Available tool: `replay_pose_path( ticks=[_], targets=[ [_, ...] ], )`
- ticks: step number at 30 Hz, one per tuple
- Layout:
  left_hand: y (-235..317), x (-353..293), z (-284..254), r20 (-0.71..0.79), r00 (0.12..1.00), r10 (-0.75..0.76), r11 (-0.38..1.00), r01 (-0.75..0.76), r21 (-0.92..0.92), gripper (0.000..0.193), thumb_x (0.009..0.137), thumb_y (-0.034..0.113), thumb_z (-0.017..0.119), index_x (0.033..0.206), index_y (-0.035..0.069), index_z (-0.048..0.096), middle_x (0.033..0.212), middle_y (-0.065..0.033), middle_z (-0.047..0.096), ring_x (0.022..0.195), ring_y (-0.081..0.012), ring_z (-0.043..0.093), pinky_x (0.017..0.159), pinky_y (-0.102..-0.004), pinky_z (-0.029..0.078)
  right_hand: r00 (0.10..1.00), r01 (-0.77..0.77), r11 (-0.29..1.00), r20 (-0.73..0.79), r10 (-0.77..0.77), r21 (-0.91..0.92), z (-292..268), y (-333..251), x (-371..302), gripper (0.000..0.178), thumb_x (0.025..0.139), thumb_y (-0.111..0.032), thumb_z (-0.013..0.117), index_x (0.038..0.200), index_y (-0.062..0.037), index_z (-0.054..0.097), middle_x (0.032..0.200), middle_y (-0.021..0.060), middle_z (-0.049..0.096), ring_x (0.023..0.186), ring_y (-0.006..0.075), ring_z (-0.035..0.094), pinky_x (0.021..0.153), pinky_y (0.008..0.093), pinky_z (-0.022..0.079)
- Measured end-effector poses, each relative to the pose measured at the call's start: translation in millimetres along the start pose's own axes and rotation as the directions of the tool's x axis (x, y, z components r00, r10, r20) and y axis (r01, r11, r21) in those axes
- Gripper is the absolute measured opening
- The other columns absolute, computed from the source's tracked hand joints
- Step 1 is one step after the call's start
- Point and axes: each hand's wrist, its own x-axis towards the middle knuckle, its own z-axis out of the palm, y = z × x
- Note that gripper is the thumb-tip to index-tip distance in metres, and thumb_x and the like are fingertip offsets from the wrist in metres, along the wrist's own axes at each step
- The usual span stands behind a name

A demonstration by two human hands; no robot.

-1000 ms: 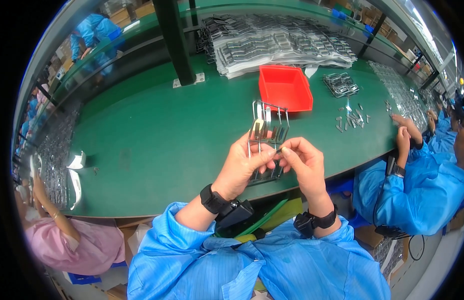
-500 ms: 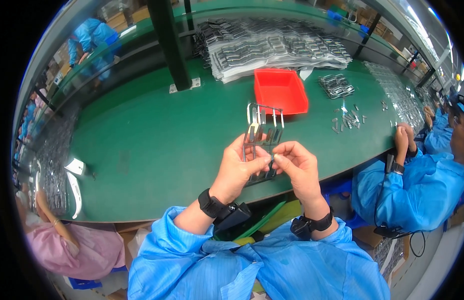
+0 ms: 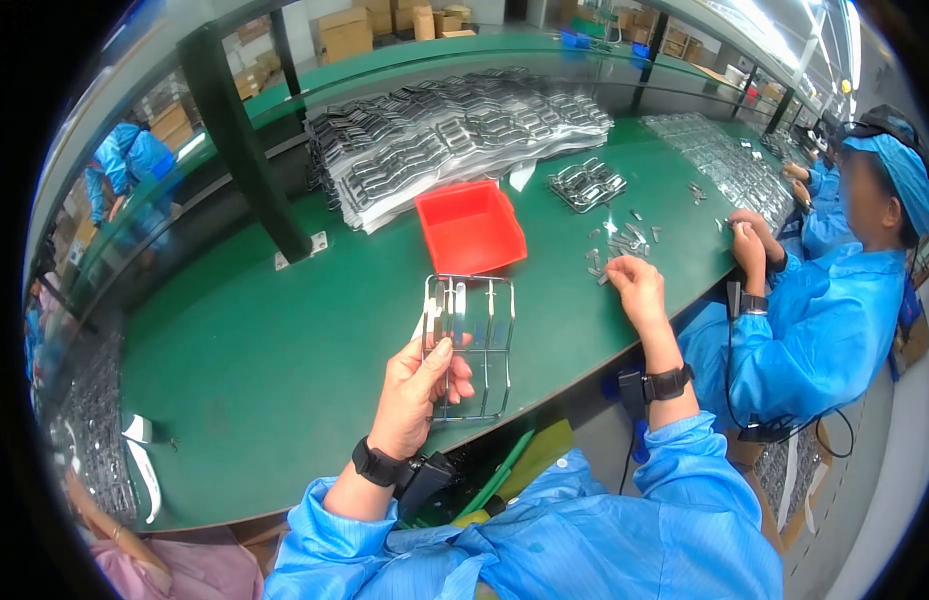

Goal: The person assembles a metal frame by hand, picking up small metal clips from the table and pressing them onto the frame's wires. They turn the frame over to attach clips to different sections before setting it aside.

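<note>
My left hand [image 3: 410,390] grips a bent wire rack [image 3: 490,351] by its left side, thumb in front and fingers behind the bars. The rack stands tilted up over the table's near part, with a few small strips on its wires. Off to the right, my right hand [image 3: 640,292] is at the near edge of a loose scatter of small metal clips [image 3: 625,243]. Its thumb and forefinger are pinched together; whether a clip is between them is too small to tell.
A red bin [image 3: 472,232] sits just beyond the rack. Behind it lie stacked wire racks [image 3: 455,135] on white sheets, with a smaller pile [image 3: 587,185] to the right. A green post [image 3: 240,150] rises at left. A co-worker [image 3: 815,330] in blue sits at right.
My right hand has left the rack and moved right to the scattered clips. My left hand keeps the rack, now lower left in the picture and turned flatter toward me. The view has shifted right.
</note>
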Motion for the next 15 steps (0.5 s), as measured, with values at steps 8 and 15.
replay_pose_path(
  ticks=[8, 15],
  targets=[
    [0.6, 2.8, 0.6, 0.079, 0.996, -0.051, 0.998, 0.052, -0.017, 0.032, 0.094, 0.025, 0.051, 0.110, -0.002, 0.056, 0.077, -0.0042, 0.060, 0.062, -0.0115, 0.060, 0.054, -0.0191, 0.045, 0.982, 0.085, 0.991, -0.158, -0.101, -0.102, 5.1, -18.1, -5.0, 0.011, 0.077, -0.005, 0.064, 0.088, -0.0059, 0.063, 0.082, 0.0079, 0.060, 0.069, 0.0216, 0.061, 0.065, 0.0332, 0.049],
    [1.6, 2.7, -4.0, 0.101, 0.993, -0.059, 0.998, 0.061, -0.010, 0.032, 0.095, 0.027, 0.052, 0.111, 0.000, 0.057, 0.078, -0.0022, 0.060, 0.066, -0.0100, 0.059, 0.057, -0.0194, 0.044, 0.947, 0.255, 0.948, -0.151, -0.284, -0.190, 13.5, -47.6, -26.5, 0.018, 0.076, -0.001, 0.062, 0.093, -0.0077, 0.063, 0.091, 0.0069, 0.059, 0.081, 0.0246, 0.059, 0.070, 0.0359, 0.049]
  ],
)
